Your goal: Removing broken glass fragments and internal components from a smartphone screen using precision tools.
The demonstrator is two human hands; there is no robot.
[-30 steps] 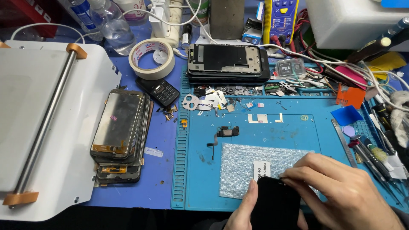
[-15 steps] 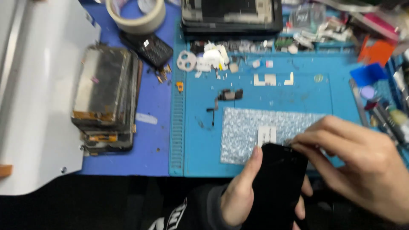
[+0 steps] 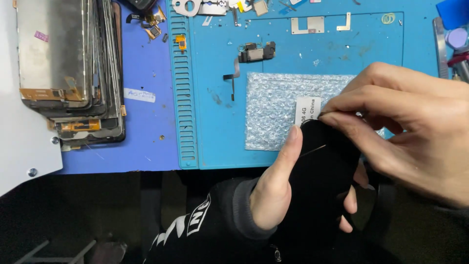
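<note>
Two hands work a black phone screen held over the blue mat's near edge. Left hand wraps it, thumb along its side. Right hand pinches closed at its top corner, apparently peeling film; continuing calls for a steady pull.

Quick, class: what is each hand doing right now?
Left hand: closed around the black phone, holding it.
Right hand: fingertips pinched at the phone's top edge; what they grip cannot be told.

Black phone, glossy, held tilted over the table's near edge
</note>
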